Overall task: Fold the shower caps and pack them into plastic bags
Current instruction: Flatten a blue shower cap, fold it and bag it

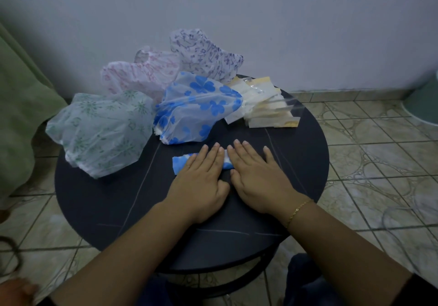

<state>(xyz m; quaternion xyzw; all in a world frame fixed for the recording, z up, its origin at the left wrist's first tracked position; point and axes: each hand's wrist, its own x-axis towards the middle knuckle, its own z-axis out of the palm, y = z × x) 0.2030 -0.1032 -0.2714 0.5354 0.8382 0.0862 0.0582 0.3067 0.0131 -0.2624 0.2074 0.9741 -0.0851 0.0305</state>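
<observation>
Both hands lie flat, fingers straight, on a folded blue cap near the front middle of the round table: the left hand covers its middle, the right hand its right end, gripping nothing. The step in hand looks like pressing the fold flat. Four unfolded caps wait behind: green, pink, purple and blue. The bags sit in a loose stack at the right rear, just beside the blue cap. Next, one hand should keep the fold pinned while the other fetches a bag and opens its mouth
</observation>
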